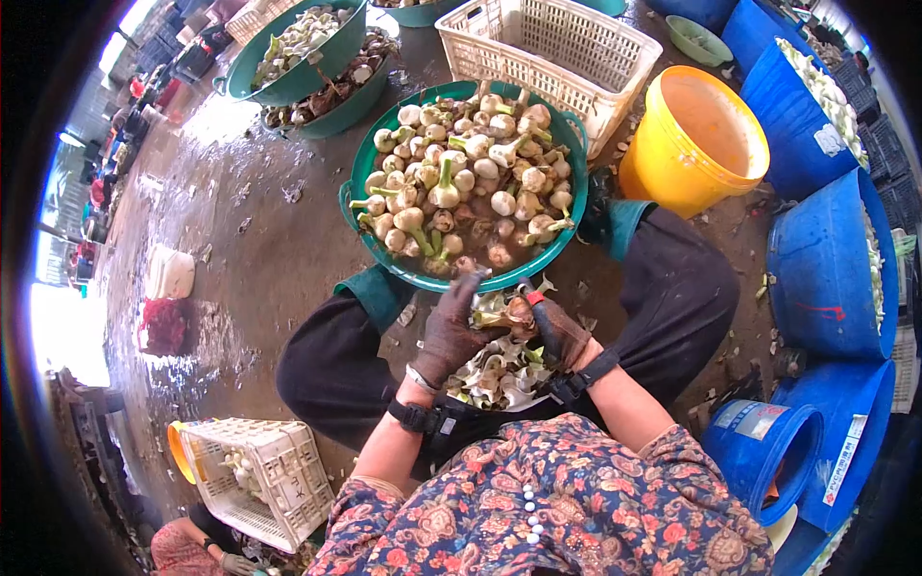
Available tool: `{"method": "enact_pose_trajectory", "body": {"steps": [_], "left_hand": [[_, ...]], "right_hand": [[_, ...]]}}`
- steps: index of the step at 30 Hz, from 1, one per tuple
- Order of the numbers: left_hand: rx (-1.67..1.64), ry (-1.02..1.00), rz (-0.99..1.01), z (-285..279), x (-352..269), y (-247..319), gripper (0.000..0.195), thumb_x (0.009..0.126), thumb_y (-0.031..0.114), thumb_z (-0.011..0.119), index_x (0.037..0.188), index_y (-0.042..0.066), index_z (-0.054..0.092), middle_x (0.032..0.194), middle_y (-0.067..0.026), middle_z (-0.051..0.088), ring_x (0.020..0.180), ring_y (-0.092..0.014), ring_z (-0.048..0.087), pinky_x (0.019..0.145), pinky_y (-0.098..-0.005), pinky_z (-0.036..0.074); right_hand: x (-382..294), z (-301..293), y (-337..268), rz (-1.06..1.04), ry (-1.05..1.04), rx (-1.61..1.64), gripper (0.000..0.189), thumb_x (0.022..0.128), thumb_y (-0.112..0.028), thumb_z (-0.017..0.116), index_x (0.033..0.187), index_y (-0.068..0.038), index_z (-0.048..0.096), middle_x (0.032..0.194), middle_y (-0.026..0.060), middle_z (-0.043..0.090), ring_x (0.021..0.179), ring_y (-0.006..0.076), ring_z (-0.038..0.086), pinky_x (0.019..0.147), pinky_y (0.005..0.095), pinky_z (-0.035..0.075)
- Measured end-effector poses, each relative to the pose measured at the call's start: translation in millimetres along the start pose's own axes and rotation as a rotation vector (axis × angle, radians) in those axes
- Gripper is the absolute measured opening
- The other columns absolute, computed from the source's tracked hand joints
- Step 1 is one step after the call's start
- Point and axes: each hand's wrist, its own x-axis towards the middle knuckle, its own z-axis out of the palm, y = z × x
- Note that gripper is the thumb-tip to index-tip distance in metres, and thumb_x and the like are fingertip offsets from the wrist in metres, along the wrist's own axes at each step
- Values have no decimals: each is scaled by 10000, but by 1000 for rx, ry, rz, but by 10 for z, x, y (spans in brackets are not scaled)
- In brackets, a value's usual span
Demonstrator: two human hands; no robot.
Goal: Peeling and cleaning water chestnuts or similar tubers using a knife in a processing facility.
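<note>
A green plastic basin (pixel 364 248) full of garlic bulbs (pixel 444 193) in murky water stands before me. Close to its near rim is my left hand (pixel 455 327), in a dark brown glove, its fingers at one side of a garlic bulb with papery skin (pixel 517 311). My right hand (pixel 558 324), gloved, with a red band on one finger, is at the bulb's other side; the bulb is between both hands. Whether it holds a tool is hard to tell. Peeled skins and leaves (pixel 497 374) lie in my lap, below the hands.
A cream plastic crate (pixel 547 79) and a yellow bucket (pixel 666 155) stand beyond the basin. Blue drums (pixel 821 266) line the right side. Stacked green basins (pixel 346 65) are at upper left. A crate (pixel 263 482) lies on its side at lower left, near a co-worker's gloved hand (pixel 238 564).
</note>
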Motion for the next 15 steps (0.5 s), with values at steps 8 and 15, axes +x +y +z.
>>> {"method": "enact_pose_trajectory", "body": {"steps": [8,15], "left_hand": [[-430,-341,-473,66,-197,-220,253,791,157,676,1016,45,655,869,-77,675,737,-91,589,661,-244,471],[-1103,-293,-945,-83,-119,-138,312,925,279,500,1102,33,576,915,-27,629,770,-94,599,623,-224,488]], "right_hand": [[-108,107,-41,-190,-4,-166,287,907,-298,504,1057,-61,563,919,-13,579,755,91,536,643,243,456],[-213,98,-221,-247,-218,-217,456,837,-228,611,1223,-23,480,1138,48,546,1033,119,499,922,283,391]]}}
